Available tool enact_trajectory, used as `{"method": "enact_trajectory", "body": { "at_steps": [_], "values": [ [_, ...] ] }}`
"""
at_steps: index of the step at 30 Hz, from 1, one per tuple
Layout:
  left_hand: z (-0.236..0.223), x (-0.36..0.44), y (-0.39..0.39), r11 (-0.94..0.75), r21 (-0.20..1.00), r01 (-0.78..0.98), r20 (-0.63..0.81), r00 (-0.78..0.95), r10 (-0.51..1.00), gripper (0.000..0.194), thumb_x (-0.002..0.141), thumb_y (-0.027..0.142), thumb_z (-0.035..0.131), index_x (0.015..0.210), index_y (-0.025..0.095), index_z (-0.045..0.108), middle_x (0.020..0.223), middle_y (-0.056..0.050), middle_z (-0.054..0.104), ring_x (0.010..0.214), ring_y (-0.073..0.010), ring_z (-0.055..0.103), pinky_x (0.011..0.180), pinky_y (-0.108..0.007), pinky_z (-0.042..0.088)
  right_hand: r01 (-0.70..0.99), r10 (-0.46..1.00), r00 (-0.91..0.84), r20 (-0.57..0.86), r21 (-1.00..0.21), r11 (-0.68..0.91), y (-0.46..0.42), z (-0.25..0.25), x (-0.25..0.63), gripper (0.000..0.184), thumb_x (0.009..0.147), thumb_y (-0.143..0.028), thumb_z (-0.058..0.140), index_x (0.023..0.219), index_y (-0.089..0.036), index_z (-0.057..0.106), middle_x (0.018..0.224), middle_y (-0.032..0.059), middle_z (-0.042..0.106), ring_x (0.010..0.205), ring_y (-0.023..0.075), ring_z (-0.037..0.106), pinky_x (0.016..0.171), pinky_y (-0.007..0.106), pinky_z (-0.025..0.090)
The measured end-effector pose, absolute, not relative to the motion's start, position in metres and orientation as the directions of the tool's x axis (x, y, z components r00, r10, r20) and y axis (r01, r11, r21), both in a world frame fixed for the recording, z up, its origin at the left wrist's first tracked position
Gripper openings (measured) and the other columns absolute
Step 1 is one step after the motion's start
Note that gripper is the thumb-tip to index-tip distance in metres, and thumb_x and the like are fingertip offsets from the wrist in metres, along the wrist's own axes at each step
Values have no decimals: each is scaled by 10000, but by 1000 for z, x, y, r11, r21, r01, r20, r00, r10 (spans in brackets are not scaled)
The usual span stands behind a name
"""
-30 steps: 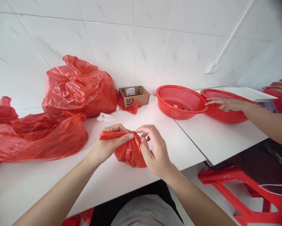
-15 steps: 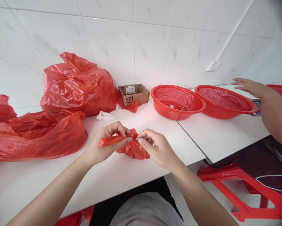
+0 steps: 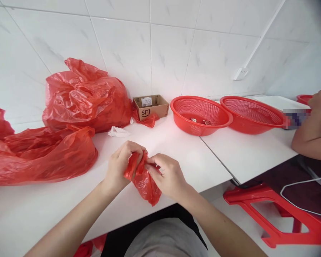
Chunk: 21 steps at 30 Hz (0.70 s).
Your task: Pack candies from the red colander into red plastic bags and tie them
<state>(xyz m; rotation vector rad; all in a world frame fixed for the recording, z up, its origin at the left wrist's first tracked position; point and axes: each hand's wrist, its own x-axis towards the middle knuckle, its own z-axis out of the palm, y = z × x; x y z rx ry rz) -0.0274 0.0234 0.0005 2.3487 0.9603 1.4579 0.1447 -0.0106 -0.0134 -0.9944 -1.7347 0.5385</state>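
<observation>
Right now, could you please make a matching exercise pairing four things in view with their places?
1. small red bag
2. cardboard box
3. red stool
4. socket

A. on the tiled wall
B. lower than the tabletop
C. held by left hand and right hand
D. beside the large red bag

1-C, 2-D, 3-B, 4-A

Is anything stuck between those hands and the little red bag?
Nothing visible is: the left hand and right hand both pinch the little red bag directly. The crumpled white thing lies beyond them on the table.
</observation>
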Motion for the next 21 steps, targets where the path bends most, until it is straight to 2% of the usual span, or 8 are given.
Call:
{"method": "enact_trajectory", "body": {
  "at_steps": [4,9,12,14,17,19,21],
  "values": [
    [10,-31,26,-790,457,408,741,317,592,190,873,95,622,1003,228,583,908,-21,622,809,-164,625,705,-313,527,63,920,-192,342,-931,359,0,2,158,165,933,-330,584,913,-196,678,873,18,705,777,127,629,702,251,486],
    [26,-34,29,-832,383,402,737,410,537,157,862,93,649,948,223,630,857,-12,652,776,-164,626,696,-312,504,-64,935,-256,244,-970,235,11,6,162,219,883,-332,664,1059,-204,683,935,22,698,859,136,638,761,270,487],
    [32,-37,30,-842,362,399,726,447,524,138,849,112,675,940,212,644,869,-18,645,783,-164,633,703,-307,511,-121,911,-347,223,-974,192,13,8,164,185,877,-321,666,1016,-203,694,944,23,700,861,138,638,777,280,489],
    [35,-39,31,-858,341,383,704,501,503,127,847,124,686,940,206,658,875,-21,651,789,-162,640,710,-299,518,-101,899,-387,205,-978,180,12,13,167,129,858,-300,680,929,-192,687,910,14,692,828,135,627,762,278,485],
    [39,-44,35,-908,265,324,662,623,416,150,851,117,685,974,202,682,866,-27,676,791,-162,633,701,-292,519,65,901,-369,229,-960,271,9,22,168,53,842,-224,672,822,-184,644,823,-10,659,763,121,584,725,261,456],
    [42,-49,39,-938,172,301,653,678,337,166,847,105,685,981,202,699,850,-32,688,773,-164,618,682,-298,510,201,885,-368,285,-905,375,4,21,167,62,848,-157,633,795,-187,616,805,-22,637,736,109,557,707,245,433],
    [48,-58,41,-934,109,339,679,661,320,161,835,97,690,942,216,718,843,-25,701,762,-167,621,681,-305,507,321,861,-398,316,-832,453,-3,10,165,108,849,-101,591,792,-191,597,814,-24,628,725,106,544,694,238,421]
  ]
}}
